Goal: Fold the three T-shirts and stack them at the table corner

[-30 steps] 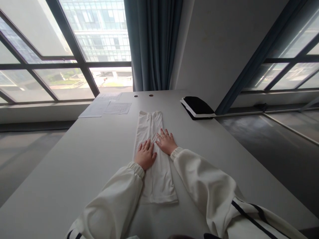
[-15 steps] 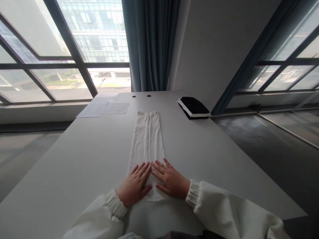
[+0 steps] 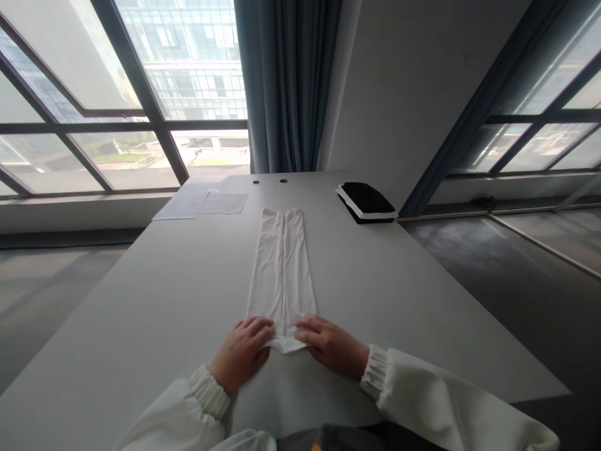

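A white garment (image 3: 282,269), folded into a long strip, lies lengthwise on the table in front of me; its exact kind cannot be made out. At its near left corner, my left hand (image 3: 243,351) is closed on the edge, fingers on top and thumb low beside the hem. My right hand (image 3: 331,343) grips the near right corner in the same way, its thumb partly under the cloth. Between the two hands the near edge is slightly lifted and bunched. A seam or fold line runs down the middle of the strip.
The pale table (image 3: 188,300) extends away from me. Paper sheets (image 3: 223,202) lie at its far left, and a black case or book with white edges (image 3: 367,202) lies at the far right. Two round holes (image 3: 283,181) mark the far end, before a blue curtain (image 3: 288,88).
Both hands were lying flat on the cloth near the middle. They have since moved apart and towards me, and now hold the near corners, with the near edge raised a little.
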The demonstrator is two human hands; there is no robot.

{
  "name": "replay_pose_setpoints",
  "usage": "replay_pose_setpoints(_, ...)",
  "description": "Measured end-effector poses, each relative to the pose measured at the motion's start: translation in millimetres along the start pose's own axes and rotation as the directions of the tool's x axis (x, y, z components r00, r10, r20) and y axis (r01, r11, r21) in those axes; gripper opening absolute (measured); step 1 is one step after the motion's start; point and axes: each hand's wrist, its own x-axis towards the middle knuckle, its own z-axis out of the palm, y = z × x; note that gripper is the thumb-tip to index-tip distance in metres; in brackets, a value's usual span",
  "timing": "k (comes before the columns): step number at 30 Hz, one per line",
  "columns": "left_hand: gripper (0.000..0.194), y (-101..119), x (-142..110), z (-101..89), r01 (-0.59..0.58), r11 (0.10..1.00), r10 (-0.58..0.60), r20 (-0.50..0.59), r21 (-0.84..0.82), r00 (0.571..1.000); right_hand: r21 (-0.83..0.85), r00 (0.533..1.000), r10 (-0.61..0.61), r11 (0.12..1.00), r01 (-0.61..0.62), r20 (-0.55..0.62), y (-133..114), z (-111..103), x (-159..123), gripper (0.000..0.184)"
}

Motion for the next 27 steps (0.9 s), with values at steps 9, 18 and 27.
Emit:
replay_pose_setpoints(9, 0.048, -28.7, -5.9, -20.7, 0.095, 0.926, -0.107, -0.014, -0.366, 0.994, 0.093, 0.985, 0.070, 0.994, -0.056, -0.155, 10.9, -11.7, -4.6, 0.042)
replay_pose_setpoints(18, 0.030, -20.0, 3.3, -18.9, 0.272, 0.909, -0.303, -0.054, -0.316, 0.951, 0.311, 0.983, 0.008, 0.949, 0.050, -0.182, 8.2, -23.8, -3.4, 0.018)
replay_pose_setpoints(27, 0.030, -25.1, 0.1, -15.5, 0.242, 0.853, -0.375, -0.222, -0.462, 0.900, 0.457, 0.948, 0.272, 0.873, -0.171, -0.164, 5.7, -31.9, -6.0, 0.048)
